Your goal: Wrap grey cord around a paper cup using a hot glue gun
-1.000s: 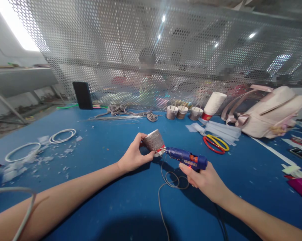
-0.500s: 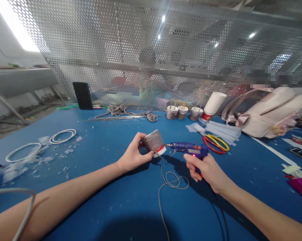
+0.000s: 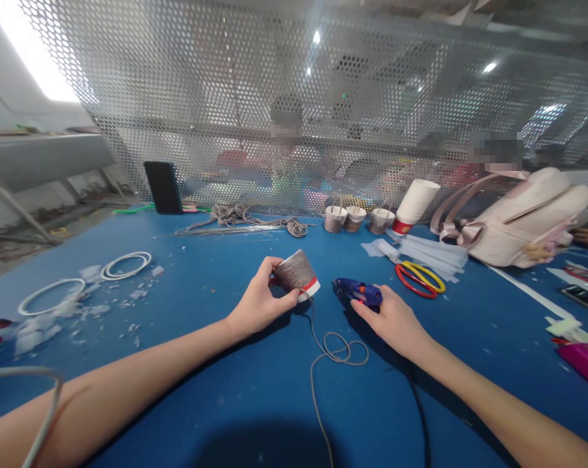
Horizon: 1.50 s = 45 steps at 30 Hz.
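My left hand is closed around a paper cup, which lies tilted on its side just over the table. Grey cord covers most of the cup, leaving a red and white band bare at its right end. From the cup the loose grey cord runs down in loops across the blue table. To the right, my right hand grips a blue hot glue gun with a small red light. Its nozzle points left, apart from the cup, and a black cable trails toward me.
Behind stand several cord-wrapped cups, a stack of white paper cups and a pale backpack. Red and yellow-handled scissors lie right, beside clear strips. White rings and scraps lie left. A black phone leans upright.
My right hand has drawn the glue gun away from the cup's red band and tipped its nozzle lower. The left hand and cup have barely moved.
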Motion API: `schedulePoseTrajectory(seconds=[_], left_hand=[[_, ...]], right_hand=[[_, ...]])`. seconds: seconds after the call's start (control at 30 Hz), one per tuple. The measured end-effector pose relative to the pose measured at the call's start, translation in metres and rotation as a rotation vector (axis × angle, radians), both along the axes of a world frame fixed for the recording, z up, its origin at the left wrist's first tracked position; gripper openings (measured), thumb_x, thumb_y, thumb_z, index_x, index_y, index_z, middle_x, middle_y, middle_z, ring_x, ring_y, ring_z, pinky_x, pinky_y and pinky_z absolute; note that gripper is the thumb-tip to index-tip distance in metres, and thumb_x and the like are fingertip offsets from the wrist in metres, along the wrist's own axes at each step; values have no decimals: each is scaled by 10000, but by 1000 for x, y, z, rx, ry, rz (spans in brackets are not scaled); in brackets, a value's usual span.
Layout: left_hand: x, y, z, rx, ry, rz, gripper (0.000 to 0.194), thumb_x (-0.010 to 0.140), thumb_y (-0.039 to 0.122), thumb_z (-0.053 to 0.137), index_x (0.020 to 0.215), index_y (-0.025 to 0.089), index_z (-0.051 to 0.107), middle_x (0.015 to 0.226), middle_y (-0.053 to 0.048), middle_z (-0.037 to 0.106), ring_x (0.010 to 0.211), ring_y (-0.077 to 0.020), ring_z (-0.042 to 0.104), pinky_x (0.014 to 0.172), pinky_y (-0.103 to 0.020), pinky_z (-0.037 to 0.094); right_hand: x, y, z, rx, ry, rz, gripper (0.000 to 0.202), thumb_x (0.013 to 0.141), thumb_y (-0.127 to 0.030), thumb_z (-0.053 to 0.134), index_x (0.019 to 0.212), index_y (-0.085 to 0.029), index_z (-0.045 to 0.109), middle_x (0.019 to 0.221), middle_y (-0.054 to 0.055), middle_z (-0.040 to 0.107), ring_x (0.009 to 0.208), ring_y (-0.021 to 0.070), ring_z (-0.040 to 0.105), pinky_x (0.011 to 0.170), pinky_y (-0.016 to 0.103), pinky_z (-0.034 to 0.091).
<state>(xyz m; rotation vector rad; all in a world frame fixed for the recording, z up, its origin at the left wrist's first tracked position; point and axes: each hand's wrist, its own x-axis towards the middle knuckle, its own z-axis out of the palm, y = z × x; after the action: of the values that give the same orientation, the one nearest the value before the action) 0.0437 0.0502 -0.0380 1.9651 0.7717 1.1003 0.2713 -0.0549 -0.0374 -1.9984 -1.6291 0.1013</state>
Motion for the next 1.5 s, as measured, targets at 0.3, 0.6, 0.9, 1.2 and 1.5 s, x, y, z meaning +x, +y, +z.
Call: schedulePoseTrajectory(seconds=[0.3,0.6,0.9,1.2,1.5], left_hand=[[1,-17,11,-5,21,-21,328,710,240,632,983,200,455,850,7,570,751,-134,554,732,-300,482],[-4,-32,23,472,137,59,334,697,224,644,964,195,445,864,-12,528,758,-141,525,657,-270,455],[-16,-42,31,677,323,119,311,711,201,636,953,201,440,788,12,494,692,-128,477,611,-246,431],[-18,-63,33,350,356,221,324,690,260,656,951,193,477,818,4,522,698,-126,515,637,-258,458],[-14,-70,37,-1,312,160,283,674,282,666,881,202,491,747,38,552,641,-108,519,615,-231,467]], right_hand=[[9,-19,29,286,340,4,465,760,-516,580,1090,-189,560,1165,141,609,1085,292,571,915,469,450],[-72,-26,38,-14,1262,257,362,673,-202,696,989,-213,521,1120,71,611,1011,191,620,857,352,518],[-88,-22,29,-175,1555,230,253,735,-146,630,904,-191,448,703,-40,574,499,76,522,455,210,382],[-87,-28,10,269,516,343,102,778,-108,613,783,-183,545,740,-6,561,593,108,482,575,251,376],[-83,-28,6,372,347,415,76,850,-118,588,821,-155,648,778,28,576,678,136,551,628,253,408]])
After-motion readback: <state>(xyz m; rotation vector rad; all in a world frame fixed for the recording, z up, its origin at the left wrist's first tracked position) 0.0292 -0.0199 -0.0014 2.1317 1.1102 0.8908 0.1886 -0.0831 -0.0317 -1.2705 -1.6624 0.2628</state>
